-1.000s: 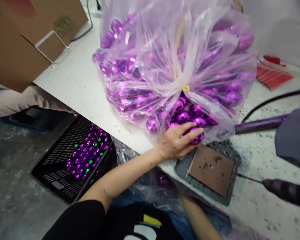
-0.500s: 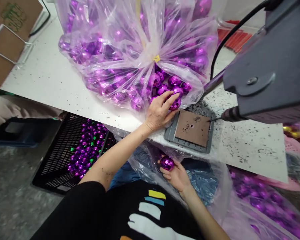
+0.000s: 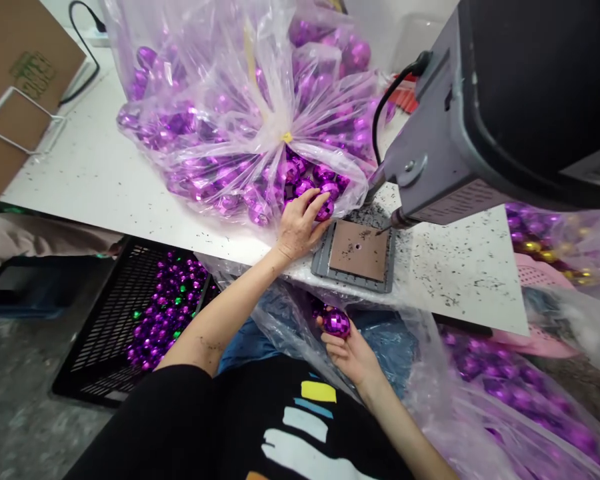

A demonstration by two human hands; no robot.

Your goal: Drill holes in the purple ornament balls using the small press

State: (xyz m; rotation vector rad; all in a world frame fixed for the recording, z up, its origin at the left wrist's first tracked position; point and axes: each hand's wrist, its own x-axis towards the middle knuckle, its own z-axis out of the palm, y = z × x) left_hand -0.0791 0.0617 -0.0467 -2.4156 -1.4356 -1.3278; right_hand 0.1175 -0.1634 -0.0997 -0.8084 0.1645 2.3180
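Observation:
A big clear plastic bag [image 3: 230,100] full of shiny purple faceted balls lies on the white table [image 3: 100,180]. My left hand [image 3: 299,223] reaches into its open mouth, fingers curled round one purple ball [image 3: 325,209]. Below the table edge my right hand [image 3: 347,347] cradles another purple ball [image 3: 336,323] in its fingers, above my lap. A brown pad in a grey tray [image 3: 356,252] sits just right of my left hand, under the tip of a grey drill machine [image 3: 460,147].
A black crate [image 3: 105,333] with purple and green balls stands on the floor at left. More purple balls lie in plastic [image 3: 510,393] at lower right. A cardboard box [image 3: 15,87] sits at the upper left. Dark specks litter the table.
The view has swung right, bringing the drill machine and my right hand with its ball into sight. My left hand stays at the bag's mouth on a ball.

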